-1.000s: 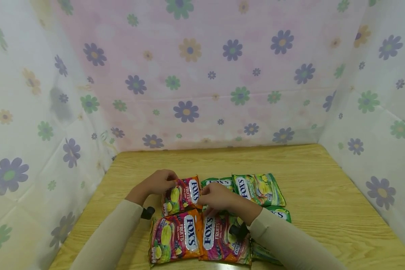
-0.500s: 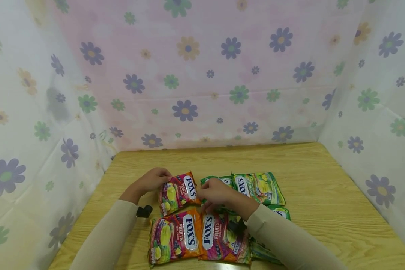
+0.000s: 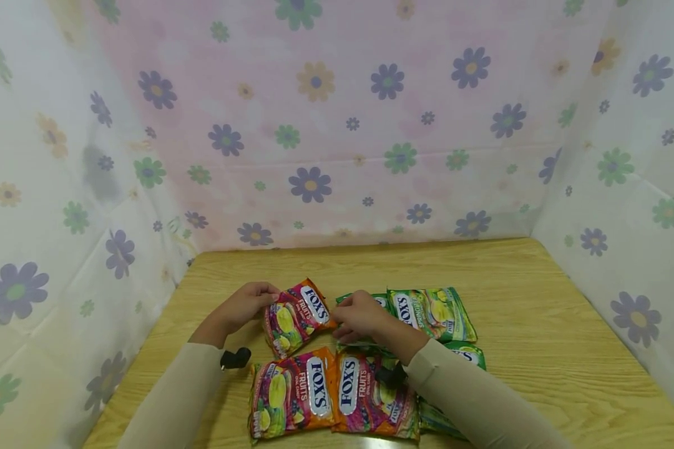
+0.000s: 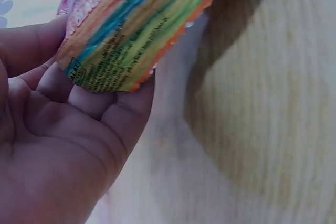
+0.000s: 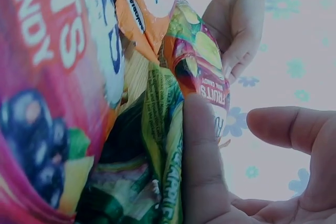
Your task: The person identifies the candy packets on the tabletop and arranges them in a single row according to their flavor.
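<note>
My left hand point(image 3: 238, 308) point(image 4: 63, 145) pinches the left edge of a small red-orange Fox's Fruits bag point(image 3: 292, 317), thumb on one side and fingers on the other. This bag is tilted, its orange corner pointing right. Beside that corner, my right hand point(image 3: 364, 317) point(image 5: 310, 187) is over the green bags, thumb and index finger apart in the right wrist view. The index finger lies against a green bag point(image 5: 170, 150); whether it touches the red bag cannot be told. Two larger Fruits bags point(image 3: 289, 396) point(image 3: 379, 402) lie side by side in front.
On the right lies a green Spring Tea bag point(image 3: 440, 315), with another green bag point(image 3: 468, 352) below it, partly under my right sleeve. The wooden table point(image 3: 539, 324) is enclosed by flowered cloth point(image 3: 337, 143) at the back and sides.
The small red bag has turned and shifted left, away from my right hand, with my left hand holding it. My right hand's fingers have come off its right edge.
</note>
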The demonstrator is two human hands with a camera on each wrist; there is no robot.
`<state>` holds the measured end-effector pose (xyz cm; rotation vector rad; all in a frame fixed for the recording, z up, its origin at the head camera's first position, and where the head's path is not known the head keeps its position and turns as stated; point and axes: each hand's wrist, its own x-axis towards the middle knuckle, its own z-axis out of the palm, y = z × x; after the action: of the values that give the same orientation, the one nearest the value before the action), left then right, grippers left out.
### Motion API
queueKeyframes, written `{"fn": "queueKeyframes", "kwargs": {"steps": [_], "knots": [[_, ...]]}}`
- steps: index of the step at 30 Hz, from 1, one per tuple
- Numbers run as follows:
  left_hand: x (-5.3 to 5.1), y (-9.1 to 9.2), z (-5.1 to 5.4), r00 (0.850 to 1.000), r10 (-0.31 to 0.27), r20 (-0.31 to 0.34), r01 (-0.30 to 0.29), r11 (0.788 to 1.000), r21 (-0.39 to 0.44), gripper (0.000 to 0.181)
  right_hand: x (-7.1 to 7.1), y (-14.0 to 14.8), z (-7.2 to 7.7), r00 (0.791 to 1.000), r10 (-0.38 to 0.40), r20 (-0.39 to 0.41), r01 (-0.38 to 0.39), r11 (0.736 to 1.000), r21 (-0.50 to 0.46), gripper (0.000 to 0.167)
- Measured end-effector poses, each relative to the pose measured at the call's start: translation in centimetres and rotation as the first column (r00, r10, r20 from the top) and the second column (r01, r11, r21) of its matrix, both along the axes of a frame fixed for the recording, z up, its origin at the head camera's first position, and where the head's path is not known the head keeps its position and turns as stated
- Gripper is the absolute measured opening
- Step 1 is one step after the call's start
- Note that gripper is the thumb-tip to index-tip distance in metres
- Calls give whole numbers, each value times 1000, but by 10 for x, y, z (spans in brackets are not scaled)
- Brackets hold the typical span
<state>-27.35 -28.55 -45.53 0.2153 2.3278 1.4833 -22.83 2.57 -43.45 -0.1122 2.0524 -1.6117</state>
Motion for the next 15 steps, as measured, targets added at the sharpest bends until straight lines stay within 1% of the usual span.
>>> {"fn": "queueKeyframes", "kwargs": {"steps": [5, 6, 9, 12, 15], "knots": [[2, -1, -4, 1000, 9, 10, -10, 998, 60, 33, 3, 0, 3, 1000, 5, -2, -5, 1000, -16, 49], [2, -2, -5, 1000, 8, 11, -9, 997, 79, 33, 3, 0, 3, 1000, 5, 3, -5, 1000, -22, 50], [2, -3, -8, 999, 28, 27, -32, 987, 158, 31, 2, -1, 1, 1000, 3, 27, -1, 999, -51, 49], [2, -2, -9, 999, 29, 37, -37, 971, 236, 31, -2, 0, -4, 998, 19, 56, -13, 994, -112, 43], [2, 2, -10, 999, 20, 39, -30, 962, 270, 31, -5, 1, -9, 996, 37, 85, -20, 982, -186, 35]]}}
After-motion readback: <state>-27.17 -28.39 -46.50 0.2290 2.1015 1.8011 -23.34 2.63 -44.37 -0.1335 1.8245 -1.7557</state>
